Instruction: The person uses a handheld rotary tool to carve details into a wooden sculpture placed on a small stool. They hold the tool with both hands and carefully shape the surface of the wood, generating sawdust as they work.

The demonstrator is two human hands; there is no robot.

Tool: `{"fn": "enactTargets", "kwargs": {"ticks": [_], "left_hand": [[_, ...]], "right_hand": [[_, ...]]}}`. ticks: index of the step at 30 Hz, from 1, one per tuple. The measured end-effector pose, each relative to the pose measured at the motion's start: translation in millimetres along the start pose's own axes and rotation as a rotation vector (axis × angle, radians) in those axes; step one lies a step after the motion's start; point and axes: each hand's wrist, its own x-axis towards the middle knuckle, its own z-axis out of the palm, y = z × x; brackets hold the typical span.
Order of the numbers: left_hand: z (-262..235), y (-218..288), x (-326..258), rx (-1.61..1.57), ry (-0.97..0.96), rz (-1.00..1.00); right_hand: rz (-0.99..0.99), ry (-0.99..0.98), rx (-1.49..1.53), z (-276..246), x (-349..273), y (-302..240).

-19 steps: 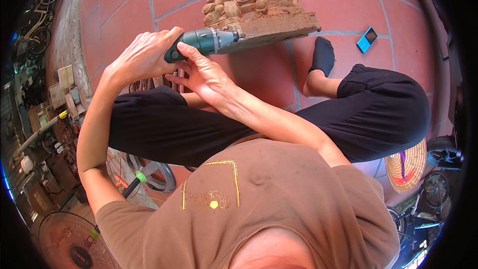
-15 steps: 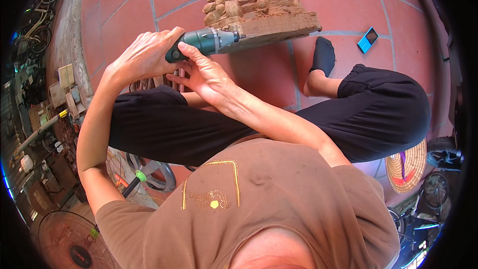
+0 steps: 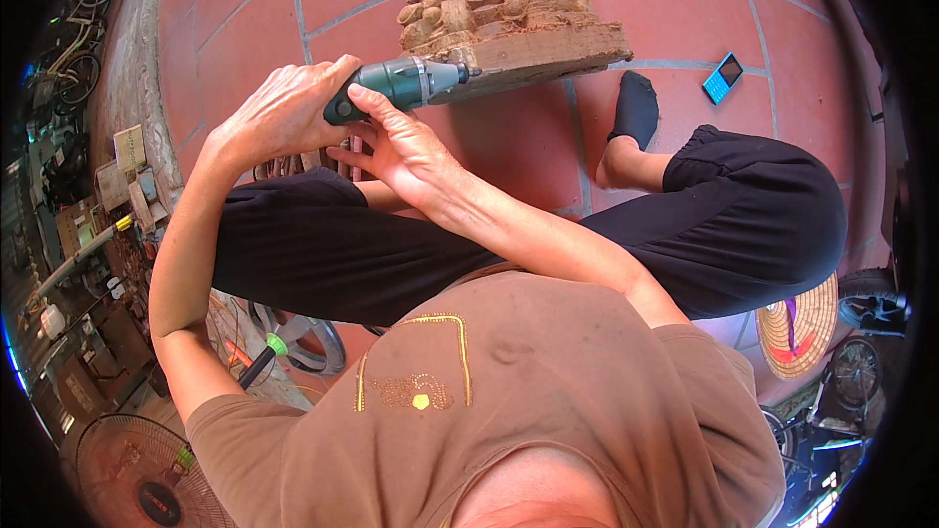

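A dark green rotary tool with a grey nose lies sideways between my hands, its thin bit pointing right. My left hand wraps around its rear end from the left. From below, my right hand grips the body with the thumb laid along it; some of its fingers are hidden underneath. The tool's nose is at the lower edge of a carved wooden sculpture, just in front of its flat base. Whether the bit touches the wood I cannot tell.
Red floor tiles lie around the carving. To the right are a blue keypad phone, my dark-socked foot and a woven straw hat. Clutter and a fan stand on the left. Slender tools lie partly hidden behind my left leg.
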Motion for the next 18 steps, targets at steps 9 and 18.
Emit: {"fn": "enactTargets", "kwargs": {"ticks": [9,18], "left_hand": [[2.7,-3.2,1.0,-0.006,0.013,0.002],[2.3,-3.1,1.3,0.003,0.019,-0.004]], "right_hand": [[-0.002,-0.003,-0.008,-1.1,1.1,-1.3],[0.006,-0.022,-0.01,-2.6,4.6,-2.7]]}}
